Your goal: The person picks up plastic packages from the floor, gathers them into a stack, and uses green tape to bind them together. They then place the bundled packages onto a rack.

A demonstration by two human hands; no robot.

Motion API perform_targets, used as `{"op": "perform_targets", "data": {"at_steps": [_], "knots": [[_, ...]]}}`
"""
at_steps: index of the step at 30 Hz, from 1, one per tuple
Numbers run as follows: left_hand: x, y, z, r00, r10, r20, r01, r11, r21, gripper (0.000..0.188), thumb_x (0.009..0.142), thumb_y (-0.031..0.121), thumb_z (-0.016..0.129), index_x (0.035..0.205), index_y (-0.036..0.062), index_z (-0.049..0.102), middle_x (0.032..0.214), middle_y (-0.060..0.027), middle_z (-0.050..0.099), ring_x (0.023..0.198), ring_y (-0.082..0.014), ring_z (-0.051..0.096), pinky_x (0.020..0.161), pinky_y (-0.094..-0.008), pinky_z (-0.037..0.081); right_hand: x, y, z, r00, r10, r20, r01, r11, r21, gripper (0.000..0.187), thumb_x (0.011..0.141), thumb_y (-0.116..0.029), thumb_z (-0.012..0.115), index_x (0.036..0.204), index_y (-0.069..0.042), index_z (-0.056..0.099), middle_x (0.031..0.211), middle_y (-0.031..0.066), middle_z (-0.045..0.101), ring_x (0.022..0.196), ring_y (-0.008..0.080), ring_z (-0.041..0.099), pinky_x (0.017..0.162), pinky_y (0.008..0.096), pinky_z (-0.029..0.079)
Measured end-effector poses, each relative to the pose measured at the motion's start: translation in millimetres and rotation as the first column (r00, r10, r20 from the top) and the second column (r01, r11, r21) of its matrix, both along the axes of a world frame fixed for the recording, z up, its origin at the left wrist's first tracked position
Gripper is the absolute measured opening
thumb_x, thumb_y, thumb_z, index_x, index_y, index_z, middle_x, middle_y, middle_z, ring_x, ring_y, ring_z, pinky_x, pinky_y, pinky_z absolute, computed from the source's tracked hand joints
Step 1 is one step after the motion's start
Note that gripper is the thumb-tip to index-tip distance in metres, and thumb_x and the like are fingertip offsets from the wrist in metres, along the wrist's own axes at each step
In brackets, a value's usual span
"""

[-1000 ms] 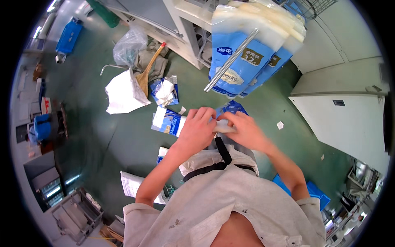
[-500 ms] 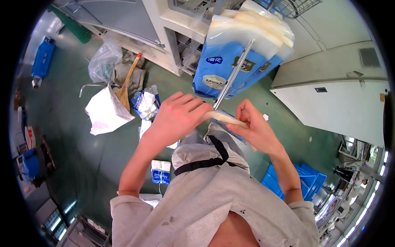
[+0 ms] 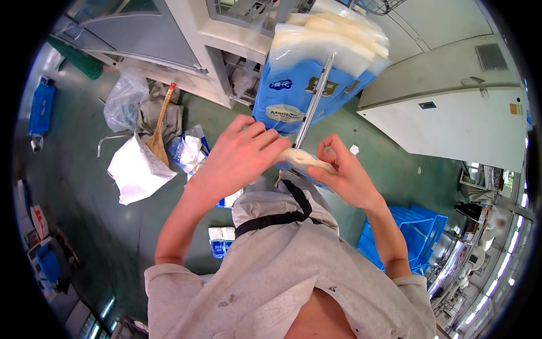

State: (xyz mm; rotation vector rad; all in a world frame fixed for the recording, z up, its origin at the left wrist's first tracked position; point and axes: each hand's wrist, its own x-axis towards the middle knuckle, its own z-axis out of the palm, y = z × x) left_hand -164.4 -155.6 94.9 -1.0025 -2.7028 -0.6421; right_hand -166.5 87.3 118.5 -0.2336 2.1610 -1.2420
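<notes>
My left hand (image 3: 240,158) and my right hand (image 3: 347,178) are both closed on a stack of plastic bags (image 3: 306,160), in front of my waist. The stack's upper edge is whitish and bowed, with blue film showing below it. My left fingers pinch one end, while my right thumb presses the other. Just beyond the stack is the near end of a metal rod (image 3: 316,103); whether they touch I cannot tell. Several blue printed packaging bags (image 3: 293,85) with clear, creamy-white tops hang in a thick bunch around the rod.
On the floor to the left lie a broom (image 3: 162,127), a white sheet (image 3: 138,169), a clear plastic bag (image 3: 125,100) and crumpled packaging (image 3: 191,151). A small blue-and-white pack (image 3: 221,242) lies near my left elbow. Blue crates (image 3: 415,234) stand at right, below a pale cabinet (image 3: 451,121).
The whole view has shifted, so the surroundings sit farther left. Both hands keep their grip on the bag stack, and its whitish edge now shows broader and more bowed.
</notes>
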Motion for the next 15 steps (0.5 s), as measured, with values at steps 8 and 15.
{"op": "perform_targets", "data": {"at_steps": [8,15], "knots": [[0,-1,-8,0.996,-0.026,-0.084,0.022,0.998,-0.058,0.027,0.073,0.020,0.075,0.094,0.0115,0.061,0.085,0.0011,0.059,0.086,-0.0174,0.057,0.095,-0.0377,0.042,4,-24,7,0.750,0.328,-0.574,-0.091,0.911,0.401,0.019,0.086,-0.021,0.068,0.096,-0.009,0.058,0.068,0.0065,0.062,0.065,0.0261,0.053,0.060,0.0366,0.042],[0,4,1,1.000,0.014,-0.006,-0.015,0.999,-0.052,0.028,0.074,0.019,0.073,0.098,0.0106,0.061,0.088,-0.0001,0.059,0.092,-0.0173,0.056,0.099,-0.0416,0.041,11,-26,5,0.645,0.415,-0.642,-0.055,0.863,0.502,0.014,0.084,-0.019,0.068,0.088,-0.008,0.060,0.065,0.0036,0.061,0.065,0.0227,0.051,0.063,0.0359,0.041]]}}
